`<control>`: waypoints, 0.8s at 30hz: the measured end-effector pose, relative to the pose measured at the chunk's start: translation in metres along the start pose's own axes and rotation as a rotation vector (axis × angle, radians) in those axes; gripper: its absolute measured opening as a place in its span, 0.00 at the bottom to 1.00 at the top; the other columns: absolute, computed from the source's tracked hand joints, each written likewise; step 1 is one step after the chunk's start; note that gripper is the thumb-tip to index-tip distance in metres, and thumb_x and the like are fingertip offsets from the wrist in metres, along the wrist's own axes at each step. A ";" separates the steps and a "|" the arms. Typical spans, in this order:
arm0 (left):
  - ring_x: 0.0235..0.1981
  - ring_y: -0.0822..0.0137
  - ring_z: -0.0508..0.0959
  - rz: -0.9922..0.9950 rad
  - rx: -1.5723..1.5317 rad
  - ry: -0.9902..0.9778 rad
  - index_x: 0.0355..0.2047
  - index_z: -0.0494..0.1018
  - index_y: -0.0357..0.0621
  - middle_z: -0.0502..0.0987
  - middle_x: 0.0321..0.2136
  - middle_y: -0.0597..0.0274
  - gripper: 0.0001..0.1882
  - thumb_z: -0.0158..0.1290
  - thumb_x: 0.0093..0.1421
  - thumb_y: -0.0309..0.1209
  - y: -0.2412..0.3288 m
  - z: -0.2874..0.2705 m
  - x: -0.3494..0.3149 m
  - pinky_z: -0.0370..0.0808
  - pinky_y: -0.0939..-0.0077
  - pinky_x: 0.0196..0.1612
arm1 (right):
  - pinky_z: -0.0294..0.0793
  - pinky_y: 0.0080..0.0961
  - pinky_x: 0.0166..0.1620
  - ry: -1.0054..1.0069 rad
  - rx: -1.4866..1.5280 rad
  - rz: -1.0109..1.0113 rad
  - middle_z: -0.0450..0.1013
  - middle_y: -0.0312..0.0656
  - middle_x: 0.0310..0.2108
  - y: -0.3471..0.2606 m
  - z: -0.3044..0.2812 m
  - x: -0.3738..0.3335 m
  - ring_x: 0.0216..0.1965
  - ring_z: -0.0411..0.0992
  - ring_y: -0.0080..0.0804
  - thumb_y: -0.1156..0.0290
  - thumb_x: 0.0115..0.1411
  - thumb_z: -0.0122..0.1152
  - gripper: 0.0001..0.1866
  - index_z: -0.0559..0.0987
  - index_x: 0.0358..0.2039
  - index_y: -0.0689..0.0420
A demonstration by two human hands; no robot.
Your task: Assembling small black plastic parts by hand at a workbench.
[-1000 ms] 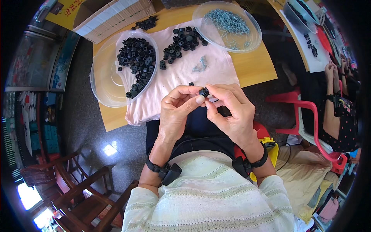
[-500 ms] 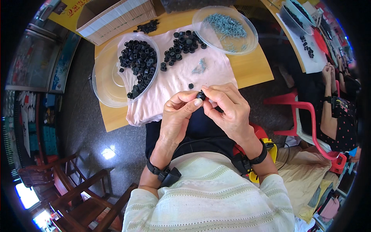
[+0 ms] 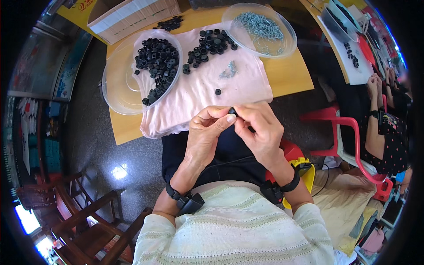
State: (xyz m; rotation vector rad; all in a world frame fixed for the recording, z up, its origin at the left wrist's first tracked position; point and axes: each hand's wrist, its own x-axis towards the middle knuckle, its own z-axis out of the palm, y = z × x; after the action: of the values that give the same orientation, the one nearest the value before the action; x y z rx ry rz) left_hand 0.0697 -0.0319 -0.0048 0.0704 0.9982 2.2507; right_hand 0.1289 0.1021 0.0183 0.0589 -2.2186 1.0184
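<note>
A small round black plastic part [image 3: 232, 111] is pinched between my two hands over the near edge of a pale pink cloth [image 3: 194, 106]. My left hand [image 3: 204, 137] is closed, its thumb and index finger on the part's left side. Against the right side press the fingertips of my right hand [image 3: 264, 128], also closed; they hide much of the part. Just beyond my fingers, a single black part [image 3: 217, 92] lies on the cloth. Farther off are a small heap of silvery screws [image 3: 228, 70] and a loose pile of black parts [image 3: 211, 44].
On the left, a clear round plastic tray [image 3: 115, 95] holds many black parts. A second clear tray [image 3: 289, 46] at the far right holds screws. Behind them stands a cardboard box [image 3: 137, 20]. A red chair [image 3: 349, 123] and another person's arm [image 3: 373, 132] are to the right.
The whole view has shifted slightly. My hands stay joined at the black part, and the right fingers have turned a little around it.
</note>
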 end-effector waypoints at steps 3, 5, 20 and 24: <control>0.39 0.73 0.77 0.014 0.000 -0.019 0.34 0.75 0.41 0.78 0.38 0.60 0.07 0.57 0.56 0.19 0.003 0.010 0.005 0.73 0.76 0.48 | 0.77 0.17 0.30 -0.023 0.154 0.165 0.73 0.41 0.35 -0.001 -0.006 0.004 0.31 0.73 0.25 0.87 0.46 0.64 0.18 0.77 0.41 0.61; 0.40 0.72 0.77 0.042 0.003 -0.044 0.35 0.74 0.41 0.79 0.38 0.59 0.07 0.56 0.56 0.20 0.005 0.015 0.007 0.73 0.75 0.49 | 0.79 0.15 0.31 0.009 0.302 0.302 0.73 0.40 0.36 -0.005 -0.007 0.009 0.32 0.73 0.22 0.86 0.47 0.64 0.18 0.77 0.41 0.61; 0.39 0.70 0.77 -0.042 -0.054 -0.166 0.38 0.73 0.40 0.78 0.36 0.59 0.08 0.50 0.64 0.32 0.017 0.011 -0.016 0.73 0.72 0.48 | 0.74 0.19 0.26 -0.028 0.104 0.044 0.73 0.40 0.29 -0.026 -0.015 0.010 0.29 0.72 0.27 0.82 0.45 0.68 0.16 0.77 0.37 0.60; 0.38 0.72 0.77 0.026 0.004 -0.203 0.39 0.72 0.39 0.77 0.35 0.61 0.10 0.49 0.65 0.33 0.015 0.010 -0.030 0.73 0.74 0.46 | 0.74 0.21 0.27 -0.050 0.091 0.009 0.73 0.40 0.29 -0.039 -0.018 0.004 0.29 0.73 0.29 0.82 0.45 0.67 0.15 0.77 0.36 0.59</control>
State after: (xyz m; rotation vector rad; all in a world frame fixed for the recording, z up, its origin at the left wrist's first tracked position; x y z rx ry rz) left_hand 0.0879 -0.0503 0.0188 0.3093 0.8970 2.2138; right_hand 0.1479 0.0887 0.0547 0.1157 -2.2182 1.1339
